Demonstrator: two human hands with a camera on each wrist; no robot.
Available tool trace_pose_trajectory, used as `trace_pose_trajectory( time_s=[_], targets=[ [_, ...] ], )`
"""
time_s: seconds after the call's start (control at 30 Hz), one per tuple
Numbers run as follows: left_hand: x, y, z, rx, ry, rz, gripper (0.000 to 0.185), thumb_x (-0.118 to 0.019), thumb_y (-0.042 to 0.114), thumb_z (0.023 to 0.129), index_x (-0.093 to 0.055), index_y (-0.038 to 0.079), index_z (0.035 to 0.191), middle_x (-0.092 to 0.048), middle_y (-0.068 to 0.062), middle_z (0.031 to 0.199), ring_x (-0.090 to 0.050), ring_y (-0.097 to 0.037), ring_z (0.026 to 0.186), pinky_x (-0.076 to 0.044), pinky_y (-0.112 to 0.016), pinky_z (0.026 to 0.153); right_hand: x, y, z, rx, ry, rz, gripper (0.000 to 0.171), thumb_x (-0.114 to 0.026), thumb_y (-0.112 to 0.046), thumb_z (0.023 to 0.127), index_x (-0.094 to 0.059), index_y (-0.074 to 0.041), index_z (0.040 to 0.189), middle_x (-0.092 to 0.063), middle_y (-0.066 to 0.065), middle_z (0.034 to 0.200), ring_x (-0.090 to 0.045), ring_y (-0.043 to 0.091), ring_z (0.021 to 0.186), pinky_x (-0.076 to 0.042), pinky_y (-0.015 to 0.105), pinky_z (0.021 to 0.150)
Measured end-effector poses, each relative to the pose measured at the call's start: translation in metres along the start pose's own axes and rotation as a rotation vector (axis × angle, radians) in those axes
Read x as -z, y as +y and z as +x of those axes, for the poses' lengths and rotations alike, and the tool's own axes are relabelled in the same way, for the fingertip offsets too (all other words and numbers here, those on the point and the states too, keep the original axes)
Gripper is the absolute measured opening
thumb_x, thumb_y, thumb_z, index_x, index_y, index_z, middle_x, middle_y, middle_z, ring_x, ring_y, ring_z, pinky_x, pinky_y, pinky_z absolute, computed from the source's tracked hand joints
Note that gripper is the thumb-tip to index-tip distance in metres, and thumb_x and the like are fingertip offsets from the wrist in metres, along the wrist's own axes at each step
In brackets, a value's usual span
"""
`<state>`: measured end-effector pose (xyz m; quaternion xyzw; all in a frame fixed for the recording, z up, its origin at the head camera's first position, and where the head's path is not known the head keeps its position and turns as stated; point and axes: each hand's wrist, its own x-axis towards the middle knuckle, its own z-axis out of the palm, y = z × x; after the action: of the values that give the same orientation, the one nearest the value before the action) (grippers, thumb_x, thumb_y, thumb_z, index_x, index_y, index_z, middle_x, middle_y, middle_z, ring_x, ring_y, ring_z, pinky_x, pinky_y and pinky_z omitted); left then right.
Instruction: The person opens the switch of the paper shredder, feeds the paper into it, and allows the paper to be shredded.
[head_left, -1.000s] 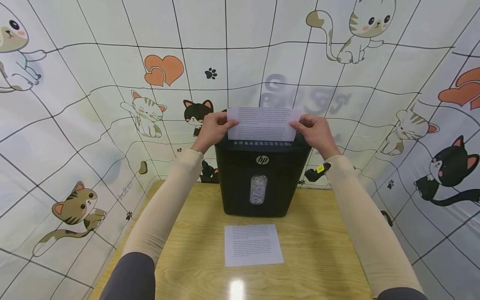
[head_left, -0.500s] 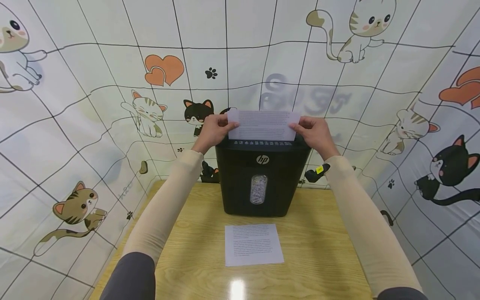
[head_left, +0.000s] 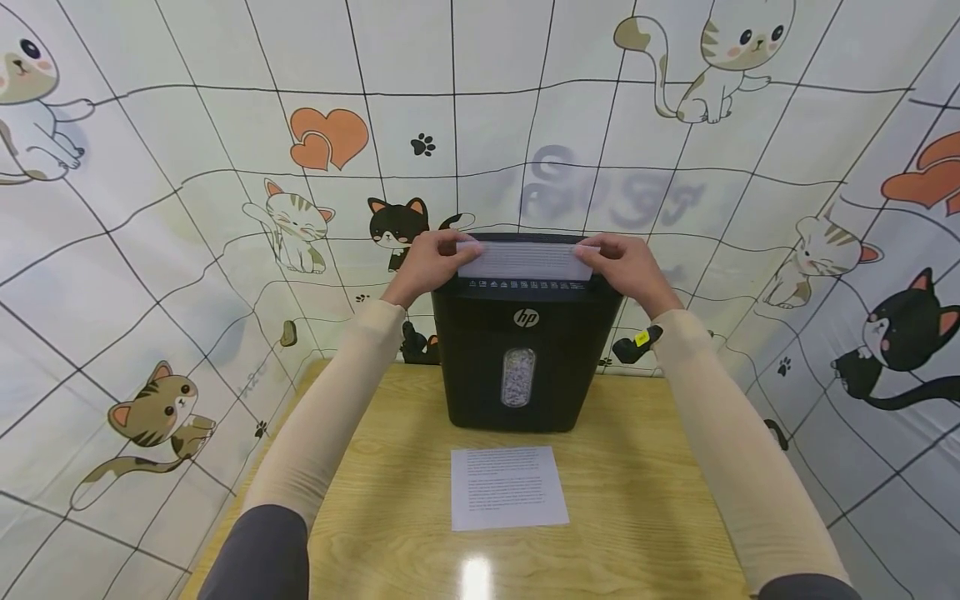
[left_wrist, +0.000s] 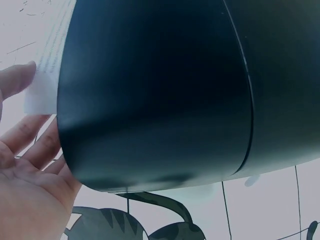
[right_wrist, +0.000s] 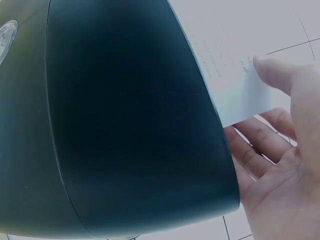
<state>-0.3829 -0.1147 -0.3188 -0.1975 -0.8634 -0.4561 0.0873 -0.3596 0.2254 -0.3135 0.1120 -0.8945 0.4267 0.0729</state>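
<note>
A black HP paper shredder (head_left: 480, 358) stands upright at the back of the table, with paper shreds showing through its oval window (head_left: 517, 377). A printed sheet of paper (head_left: 525, 261) stands in its top slot, its lower part hidden inside. My left hand (head_left: 433, 265) holds the sheet's left edge, thumb in front and fingers behind. At the opposite edge, my right hand (head_left: 626, 268) pinches the sheet the same way. Both wrist views show the thumb on the paper (left_wrist: 44, 92) and the other fingers beside the shredder's body.
A second printed sheet (head_left: 510, 489) lies flat on the wooden table (head_left: 390, 500) in front of the shredder. White curtains (head_left: 225, 50) printed with cats and grid lines surround the table at the back and both sides.
The sheet has sunk lower into the shredder, so only a narrow strip shows above the slot. Both hands still hold its edges and have barely moved.
</note>
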Motion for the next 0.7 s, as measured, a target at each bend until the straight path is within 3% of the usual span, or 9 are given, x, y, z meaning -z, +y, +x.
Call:
trace_pose_trajectory(
  time_s=[0.23, 0.47, 0.7],
  targets=[
    [0.005, 0.006, -0.007, -0.007, -0.036, 0.034, 0.047, -0.064, 0.06, 0.095, -0.069, 0.027, 0.129, -0.07, 0.001, 0.127, -0.063, -0.019, 0.121, -0.048, -0.049, 0.105, 0.002, -0.005, -0.002, 0.014, -0.061, -0.045, 0.067, -0.062, -0.066, 0.093, -0.06, -0.019, 0.141, -0.061, 0.012, 0.142, -0.055, 0.03, 0.132, -0.041, 0.055, 0.113],
    [0.011, 0.005, -0.011, 0.021, -0.075, 0.015, 0.068, -0.061, 0.069, 0.092, -0.052, 0.032, 0.148, -0.059, 0.001, 0.148, -0.053, -0.023, 0.139, -0.042, -0.05, 0.114, 0.005, -0.008, -0.006, 0.03, -0.112, -0.066, 0.076, -0.061, -0.069, 0.092, -0.047, -0.027, 0.153, -0.048, 0.01, 0.156, -0.047, 0.033, 0.142, -0.036, 0.059, 0.116],
    [0.011, 0.004, -0.018, -0.011, -0.071, 0.028, 0.082, -0.065, 0.069, 0.089, -0.035, 0.039, 0.159, -0.042, 0.004, 0.162, -0.034, -0.024, 0.154, -0.028, -0.048, 0.125, 0.007, -0.011, -0.013, 0.031, -0.156, -0.084, 0.085, -0.066, -0.066, 0.09, -0.027, -0.039, 0.161, -0.025, 0.008, 0.17, -0.027, 0.04, 0.155, -0.025, 0.067, 0.119]
  ],
)
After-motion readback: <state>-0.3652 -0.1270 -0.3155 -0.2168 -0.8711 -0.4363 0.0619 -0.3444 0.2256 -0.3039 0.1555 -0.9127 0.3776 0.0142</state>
